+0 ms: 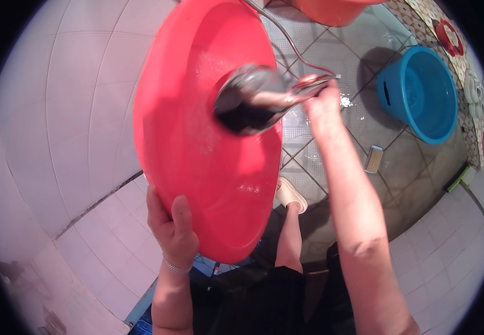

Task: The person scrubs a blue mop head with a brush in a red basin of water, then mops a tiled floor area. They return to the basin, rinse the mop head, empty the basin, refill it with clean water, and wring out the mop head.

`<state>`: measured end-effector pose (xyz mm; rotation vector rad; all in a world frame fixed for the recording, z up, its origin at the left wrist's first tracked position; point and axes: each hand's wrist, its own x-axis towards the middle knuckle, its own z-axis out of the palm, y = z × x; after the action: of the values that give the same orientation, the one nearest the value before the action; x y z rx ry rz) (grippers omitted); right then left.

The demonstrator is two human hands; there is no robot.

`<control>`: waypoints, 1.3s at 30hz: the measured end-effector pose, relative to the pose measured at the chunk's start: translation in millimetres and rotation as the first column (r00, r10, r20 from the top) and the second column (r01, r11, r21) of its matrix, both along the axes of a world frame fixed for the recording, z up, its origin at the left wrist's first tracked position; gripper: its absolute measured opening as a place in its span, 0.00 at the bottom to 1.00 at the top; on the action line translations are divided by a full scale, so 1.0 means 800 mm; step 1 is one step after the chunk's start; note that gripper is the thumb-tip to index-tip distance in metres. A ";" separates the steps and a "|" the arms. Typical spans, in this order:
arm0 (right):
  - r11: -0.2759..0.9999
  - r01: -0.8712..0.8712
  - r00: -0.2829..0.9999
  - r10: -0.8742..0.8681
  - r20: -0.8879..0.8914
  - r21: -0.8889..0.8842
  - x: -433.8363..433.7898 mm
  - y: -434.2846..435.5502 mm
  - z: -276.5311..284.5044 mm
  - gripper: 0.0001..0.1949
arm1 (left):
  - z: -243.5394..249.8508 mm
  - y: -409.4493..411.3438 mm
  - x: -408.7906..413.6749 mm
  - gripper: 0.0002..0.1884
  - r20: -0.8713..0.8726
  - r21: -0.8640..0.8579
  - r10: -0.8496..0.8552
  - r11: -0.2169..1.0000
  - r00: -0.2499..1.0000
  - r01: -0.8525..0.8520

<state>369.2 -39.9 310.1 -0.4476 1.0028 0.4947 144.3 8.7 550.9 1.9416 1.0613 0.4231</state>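
A large red plastic basin [225, 188] is tipped up on its side, its inside turned towards the right. My left hand [175, 228] grips its near rim, thumb over the edge. In my right hand [321, 100] is the handle of a shiny metal water ladle [246, 104]. The ladle's bowl is blurred and lies over the inside of the basin; whether it touches the wall, I cannot tell. A thin hose [286, 35] runs from the top of the view down to beside my right hand, partly hidden there.
A blue basin [428, 96] stands on the wet tiled floor [317, 167] at right. Nearby lies a brush [374, 159]. An orange-red tub [334, 12] is at the top, a green-edged squeegee [457, 179] at far right. White tiled wall [87, 96] borders the left.
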 end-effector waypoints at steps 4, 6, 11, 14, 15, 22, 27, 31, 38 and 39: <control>0.997 -0.068 0.998 0.068 -0.003 -0.034 0.032 -0.061 -0.016 0.18 | 0.002 0.007 -0.015 0.11 -0.019 0.005 -0.025 1.000 1.000 0.025; 0.986 -0.162 0.987 0.162 -0.005 -0.039 0.020 -0.092 -0.031 0.19 | 0.000 0.007 -0.015 0.10 -0.005 0.014 -0.033 0.999 0.999 0.033; 0.898 -0.384 0.917 0.398 -0.020 0.216 -0.072 -0.073 -0.004 0.18 | 0.000 0.006 -0.009 0.09 -0.002 0.010 -0.040 0.999 0.999 0.040; 0.782 -0.523 0.821 0.569 -0.048 0.338 -0.121 -0.047 0.063 0.17 | 0.002 0.007 -0.009 0.10 -0.022 0.028 -0.017 0.999 1.000 0.018; 0.732 -0.598 0.769 0.639 -0.024 0.326 -0.131 -0.051 0.067 0.17 | 0.004 0.009 -0.006 0.10 -0.029 0.040 -0.017 0.999 0.999 0.018; 0.553 -0.767 0.597 0.801 -0.047 -0.325 -0.102 -0.139 0.046 0.18 | 0.014 0.010 0.026 0.12 -0.010 -0.135 0.126 0.983 0.992 -0.126; 0.720 -0.456 0.766 0.617 0.181 -0.524 -0.027 -0.190 0.090 0.19 | 0.048 -0.001 0.093 0.13 0.160 -0.249 0.203 0.955 0.966 -0.160; 0.813 -0.363 0.828 0.505 0.244 -0.455 0.058 -0.242 0.132 0.18 | 0.049 0.010 0.090 0.14 0.287 -0.428 0.340 0.882 0.896 -0.198; 0.795 -0.398 0.787 0.552 0.275 -0.459 0.079 -0.252 0.153 0.17 | -0.144 -0.017 -0.023 0.16 0.245 -0.499 0.579 0.763 0.777 -0.411; 0.787 -0.408 0.784 0.562 0.264 -0.463 0.072 -0.249 0.143 0.17 | -0.166 -0.027 -0.043 0.16 0.180 -0.484 0.586 0.752 0.790 -0.448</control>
<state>426.6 -238.9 424.8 -1.1450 0.5732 0.6499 109.7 -12.6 417.7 1.1177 1.3454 0.7299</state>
